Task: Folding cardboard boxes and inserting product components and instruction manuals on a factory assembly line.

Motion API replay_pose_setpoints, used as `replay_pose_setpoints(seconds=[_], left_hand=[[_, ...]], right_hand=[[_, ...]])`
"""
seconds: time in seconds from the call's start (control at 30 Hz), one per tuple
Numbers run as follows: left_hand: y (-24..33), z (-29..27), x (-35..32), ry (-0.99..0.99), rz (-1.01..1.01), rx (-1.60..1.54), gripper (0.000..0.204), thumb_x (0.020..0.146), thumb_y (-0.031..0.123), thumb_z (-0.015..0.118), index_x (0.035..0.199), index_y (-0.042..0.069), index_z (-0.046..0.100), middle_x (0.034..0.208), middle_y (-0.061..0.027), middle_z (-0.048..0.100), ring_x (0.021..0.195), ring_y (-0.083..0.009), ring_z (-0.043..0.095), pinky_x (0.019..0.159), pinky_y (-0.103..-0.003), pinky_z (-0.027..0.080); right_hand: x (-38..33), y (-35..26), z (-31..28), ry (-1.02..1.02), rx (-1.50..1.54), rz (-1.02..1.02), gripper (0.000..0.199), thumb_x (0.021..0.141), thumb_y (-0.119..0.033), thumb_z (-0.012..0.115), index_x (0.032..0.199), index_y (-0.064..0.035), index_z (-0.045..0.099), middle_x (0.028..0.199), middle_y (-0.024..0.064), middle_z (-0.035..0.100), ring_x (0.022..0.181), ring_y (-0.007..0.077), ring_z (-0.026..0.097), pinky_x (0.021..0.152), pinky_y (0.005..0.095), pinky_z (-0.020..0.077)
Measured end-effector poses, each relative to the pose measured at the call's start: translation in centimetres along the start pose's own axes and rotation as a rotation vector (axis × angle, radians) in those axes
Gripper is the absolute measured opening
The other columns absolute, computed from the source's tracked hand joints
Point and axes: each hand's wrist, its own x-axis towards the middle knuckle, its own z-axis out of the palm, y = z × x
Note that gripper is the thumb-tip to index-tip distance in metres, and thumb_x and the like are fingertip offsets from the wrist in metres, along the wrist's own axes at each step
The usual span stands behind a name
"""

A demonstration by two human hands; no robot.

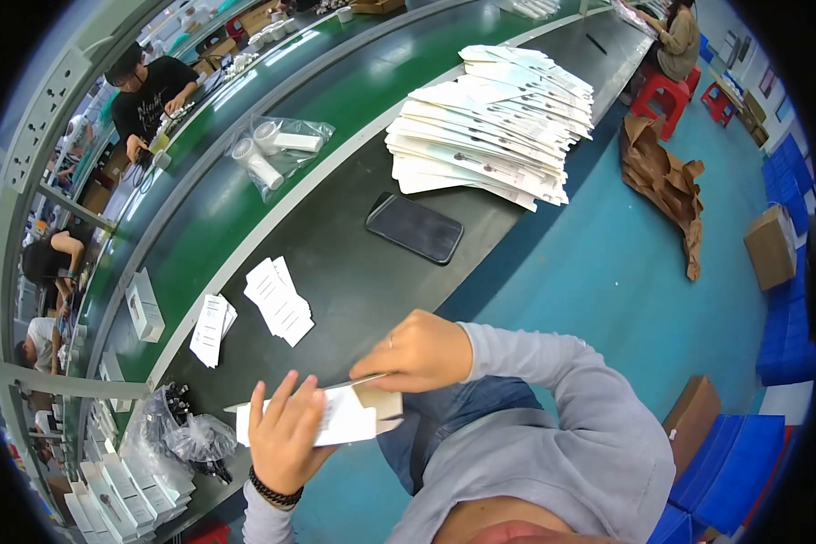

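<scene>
A small white carton (346, 419) lies across my hands above the bench's near edge, its flaps open at the right end and showing a tan inside. My left hand (288, 433), with a dark bracelet at the wrist, grips its left part, fingers over the top. At the open end my right hand (422, 352) is closed, its fingertips pinching a flap edge. Beyond the carton are two small stacks of printed white slips, one stack (279, 301) nearer the middle and another stack (211, 330) to its left. A black phone (414, 228) rests farther along the bench.
A large pile of flat white cartons (494, 127) covers the far bench. Bagged white parts (276, 150) lie on the green conveyor (335, 186). Clear bags with black cables (190, 435) and upright cartons (122, 499) stand at lower left. Brown paper (662, 181) is on the floor; co-workers sit beyond.
</scene>
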Motion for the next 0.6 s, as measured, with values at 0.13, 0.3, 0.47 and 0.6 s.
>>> replay_pose_setpoints(seconds=[0.13,0.3,0.47,0.6], left_hand=[[1.2,0.0,-3.2,0.397,-0.418,-0.417,0.066,0.055,0.009,0.083,0.112,-0.002,0.051,0.093,-0.0127,0.064,0.072,-0.0206,0.064,0.065,-0.031,0.050],[5.3,3.1,-0.4,0.863,-0.787,-1.008,0.044,0.064,0.018,0.082,0.087,0.000,0.050,0.074,-0.0040,0.057,0.062,-0.0103,0.052,0.054,-0.022,0.041],[3.7,7.1,-7.8,0.548,-0.406,-1.685,0.080,0.070,0.037,0.074,0.126,-0.006,0.036,0.125,-0.0171,0.045,0.110,-0.0282,0.048,0.093,-0.040,0.039],[3.5,13.8,-8.9,0.562,-0.122,-1.889,0.107,0.061,0.050,0.077,0.135,-0.004,0.024,0.139,-0.0204,0.028,0.128,-0.0322,0.027,0.105,-0.045,0.019]], right_hand=[[0.6,0.0,0.4,0.256,0.737,0.091,0.056,0.080,-0.036,0.065,0.122,-0.0021,0.050,0.091,0.0124,0.061,0.077,0.0213,0.059,0.067,0.0305,0.0455],[-0.2,-5.0,8.2,0.278,0.990,0.398,0.059,0.082,-0.012,0.063,0.131,0.0029,0.033,0.116,0.0182,0.054,0.105,0.0213,0.055,0.086,0.0321,0.0432],[0.4,-3.5,6.1,0.202,1.175,0.354,0.053,0.085,-0.009,0.059,0.129,0.0031,0.033,0.118,0.0132,0.053,0.110,0.0167,0.049,0.091,0.0303,0.0399],[0.9,-2.7,6.0,0.012,1.159,0.347,0.060,0.084,-0.019,0.061,0.131,0.0022,0.030,0.118,0.0121,0.050,0.111,0.0181,0.047,0.093,0.0317,0.0382]])
